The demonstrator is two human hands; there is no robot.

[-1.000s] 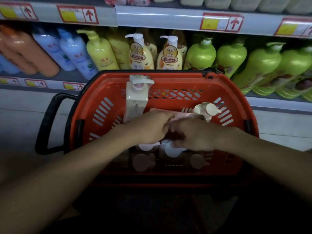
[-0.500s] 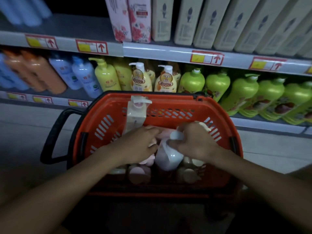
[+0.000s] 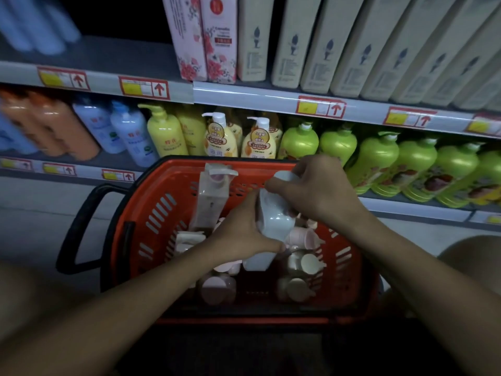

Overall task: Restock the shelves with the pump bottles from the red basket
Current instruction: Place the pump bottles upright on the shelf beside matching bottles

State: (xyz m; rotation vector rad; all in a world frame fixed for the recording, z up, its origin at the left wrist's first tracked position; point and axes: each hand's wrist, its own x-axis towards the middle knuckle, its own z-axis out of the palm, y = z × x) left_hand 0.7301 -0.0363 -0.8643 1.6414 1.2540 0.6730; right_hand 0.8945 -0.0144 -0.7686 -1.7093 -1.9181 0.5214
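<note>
Shelving [image 3: 244, 90] spans 9 to 3 o'clock, stocked with green bottles [image 3: 379, 158] and yellow bottles [image 3: 165, 131]. Red basket [image 3: 151, 207] at centre, pump bottles inside. Tall clear bottle [image 3: 211, 196] upright at 11 o'clock. Left hand [image 3: 241, 232] grips white pump bottle [image 3: 273, 215] body, fingers curled; right hand [image 3: 317, 185] curls round its pump top, above basket.

The scene was dim, the lower frame sinking into near black. Light fell from above onto the shelf edge [image 3: 271, 92], which shone pale. Small glare spots sat on the green bottles [image 3: 379, 156]. The orange bottles [image 3: 51, 126] at the upper left were smeared with blur. Wide-angle distortion bent the shelves and leaned the boxes [image 3: 352, 42] at the upper right.
</note>
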